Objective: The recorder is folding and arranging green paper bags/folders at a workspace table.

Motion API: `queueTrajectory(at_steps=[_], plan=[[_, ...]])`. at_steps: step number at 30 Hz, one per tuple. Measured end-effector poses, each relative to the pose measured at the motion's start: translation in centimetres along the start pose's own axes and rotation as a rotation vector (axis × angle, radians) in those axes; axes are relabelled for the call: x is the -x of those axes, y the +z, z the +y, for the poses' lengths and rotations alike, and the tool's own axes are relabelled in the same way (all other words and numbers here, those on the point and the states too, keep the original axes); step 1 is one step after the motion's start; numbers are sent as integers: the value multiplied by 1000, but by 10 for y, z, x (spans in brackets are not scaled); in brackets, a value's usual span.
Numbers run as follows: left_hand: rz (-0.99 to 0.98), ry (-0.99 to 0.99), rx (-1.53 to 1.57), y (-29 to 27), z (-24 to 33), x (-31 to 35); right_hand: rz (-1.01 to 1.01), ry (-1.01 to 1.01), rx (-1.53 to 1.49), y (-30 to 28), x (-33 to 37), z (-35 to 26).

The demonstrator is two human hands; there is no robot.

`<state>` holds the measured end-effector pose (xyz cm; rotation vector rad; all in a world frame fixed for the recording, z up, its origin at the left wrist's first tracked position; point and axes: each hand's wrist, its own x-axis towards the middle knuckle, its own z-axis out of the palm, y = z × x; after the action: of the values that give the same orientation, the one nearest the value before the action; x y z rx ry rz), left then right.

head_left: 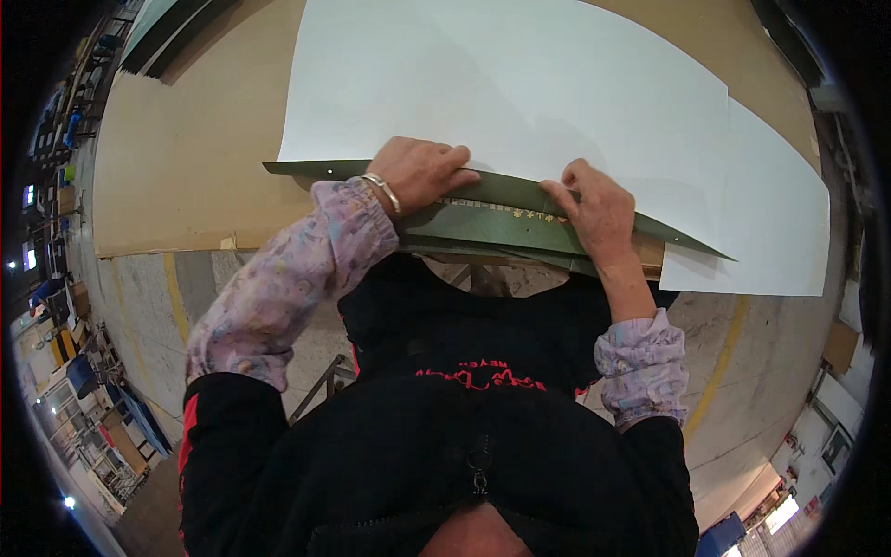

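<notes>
A large white sheet [520, 84] lies in front of me, and along its near side a dark green edge strip [510, 189] is turned up, with a small pale hole or dot near each end. My left hand [419, 172] is closed on this edge left of the middle, a bracelet at its wrist. Right of the middle, my right hand [599, 209] pinches the same edge between thumb and fingers. Below the strip, between my hands, hangs a green sheet [497, 226] with yellowish printing. Whether strip and sheets are one piece I cannot tell.
Brown cardboard [204, 158] covers the table under the sheets. A second white sheet [780, 213] sticks out at the right. Dark-edged green pieces [172, 42] lie at the far left. The table's near edge is close to my body, with concrete floor [733, 362] beyond it.
</notes>
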<state>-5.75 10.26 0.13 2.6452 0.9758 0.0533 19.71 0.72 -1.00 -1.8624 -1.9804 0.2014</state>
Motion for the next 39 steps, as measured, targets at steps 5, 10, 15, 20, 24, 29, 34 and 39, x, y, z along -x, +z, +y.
queueTrajectory(at_steps=[5, 10, 15, 20, 24, 29, 34, 39], plan=[[96, -159, -21, -8, -79, 49, 124, 119, 2, -8, 10, 31], [294, -310, -189, -21, -104, 96, 109, 150, -12, -9, 9, 36], [926, -155, -158, -46, -29, 102, 124, 135, -21, -9, 8, 35], [244, -427, 1103, -26, 88, 82, 104, 164, -43, -6, 7, 38], [359, -816, 1925, -10, 85, 70, 126, 172, -126, -5, 6, 38], [367, -741, 2219, -4, 78, 54, 157, 210, -179, -6, 9, 41], [534, -637, 1636, 6, 82, 24, 153, 199, -243, -4, 9, 42], [596, -596, 1202, 16, 83, 8, 178, 180, -216, -6, 10, 43]])
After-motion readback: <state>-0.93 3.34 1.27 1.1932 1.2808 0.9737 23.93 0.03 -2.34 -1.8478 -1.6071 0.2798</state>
